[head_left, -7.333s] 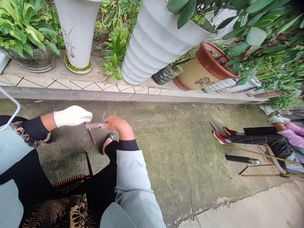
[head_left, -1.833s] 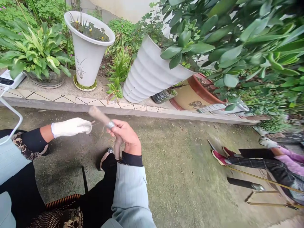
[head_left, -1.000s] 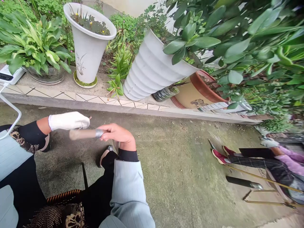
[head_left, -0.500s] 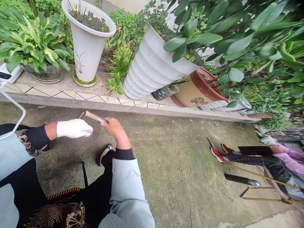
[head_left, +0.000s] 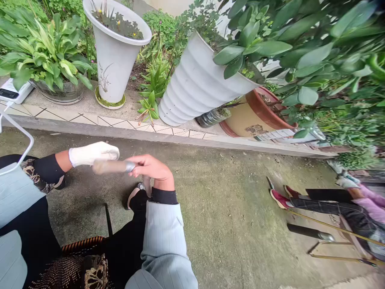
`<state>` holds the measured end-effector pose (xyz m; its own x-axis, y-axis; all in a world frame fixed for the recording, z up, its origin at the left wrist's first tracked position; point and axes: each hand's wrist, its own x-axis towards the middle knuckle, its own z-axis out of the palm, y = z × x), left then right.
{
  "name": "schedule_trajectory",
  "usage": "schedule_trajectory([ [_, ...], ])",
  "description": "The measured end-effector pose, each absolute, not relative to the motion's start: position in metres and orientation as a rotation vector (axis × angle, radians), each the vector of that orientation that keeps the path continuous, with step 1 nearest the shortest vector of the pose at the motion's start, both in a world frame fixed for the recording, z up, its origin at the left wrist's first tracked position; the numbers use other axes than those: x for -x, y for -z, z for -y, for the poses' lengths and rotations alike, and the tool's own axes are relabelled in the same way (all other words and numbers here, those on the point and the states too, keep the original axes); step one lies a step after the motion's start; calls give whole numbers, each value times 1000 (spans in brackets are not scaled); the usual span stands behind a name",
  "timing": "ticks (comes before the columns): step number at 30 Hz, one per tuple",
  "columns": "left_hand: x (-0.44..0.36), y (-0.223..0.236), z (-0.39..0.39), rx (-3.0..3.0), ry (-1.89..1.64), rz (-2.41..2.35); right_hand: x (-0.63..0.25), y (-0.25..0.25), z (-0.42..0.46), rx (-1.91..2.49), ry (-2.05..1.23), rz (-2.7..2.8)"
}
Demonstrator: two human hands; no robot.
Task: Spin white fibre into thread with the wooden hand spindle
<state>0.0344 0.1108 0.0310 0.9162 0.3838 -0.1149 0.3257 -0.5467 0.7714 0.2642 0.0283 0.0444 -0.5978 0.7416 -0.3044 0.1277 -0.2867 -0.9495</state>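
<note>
My left hand [head_left: 94,153] wears a white knitted glove and its fingers are curled closed. Whatever lies inside them, if anything, is hidden. Bare and closed, my right hand [head_left: 152,166] grips a wooden-handled tool [head_left: 112,166] near its metal collar. The handle points left, its end blurred by motion just below the gloved fingertips. Its working end is hidden behind my right hand, so I cannot tell which kind of tool it is. Both hands are above the concrete ground, in front of my knees.
A tiled ledge [head_left: 120,123] carries a white flowerpot [head_left: 111,64], a ribbed white planter [head_left: 198,80], a brown-rimmed pot [head_left: 252,114] and a white device [head_left: 16,92] with a cable. At the right sits another person [head_left: 333,204] with gloved hands and red shoes, beside a dark cylinder [head_left: 309,232].
The tool's handle has swung down and left, now level with the glove. My right hand has moved slightly right and down, my left slightly up. A reddish-brown stick beside the glove no longer shows.
</note>
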Motion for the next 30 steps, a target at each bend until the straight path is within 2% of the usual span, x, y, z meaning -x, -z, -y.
schedule_trajectory([
  [3, -38, -30, -105, -2127, -91, -525, -275, -47, -29, 1205, -1492, 1154],
  [5, -41, -29, -100, -2165, -49, -394, -277, -41, -34, 1403, -1349, 1103],
  [9, -42, -29, -95, -2255, -11, -273, -272, -26, -42, 1875, -1179, 1469],
  [13, -38, -27, -99, -2299, -10, -312, -264, -25, -42, 2107, -1114, 1881],
  [15, -37, -27, -102, -2321, 0, -331, -260, -26, -41, 2103, -1231, 2028],
  [17, -36, -29, -105, -2343, 6, -331, -255, -26, -39, 1991, -1496, 2113],
  [19, -36, -30, -108, -2334, 4, -345, -253, -29, -36, 1736, -1840, 2112],
  [21, -36, -30, -110, -2277, -16, -414, -254, -36, -32, 1410, -2034, 1991],
  [24, -38, -25, -109, -2162, -72, -590, -263, -46, -28, 1200, -1804, 1587],
  [27, -41, -21, -104, -2136, -80, -601, -272, -45, -31, 1355, -1405, 1271],
  [30, -45, -22, -98, -2214, -60, -453, -274, -33, -37, 1591, -1246, 1313],
])
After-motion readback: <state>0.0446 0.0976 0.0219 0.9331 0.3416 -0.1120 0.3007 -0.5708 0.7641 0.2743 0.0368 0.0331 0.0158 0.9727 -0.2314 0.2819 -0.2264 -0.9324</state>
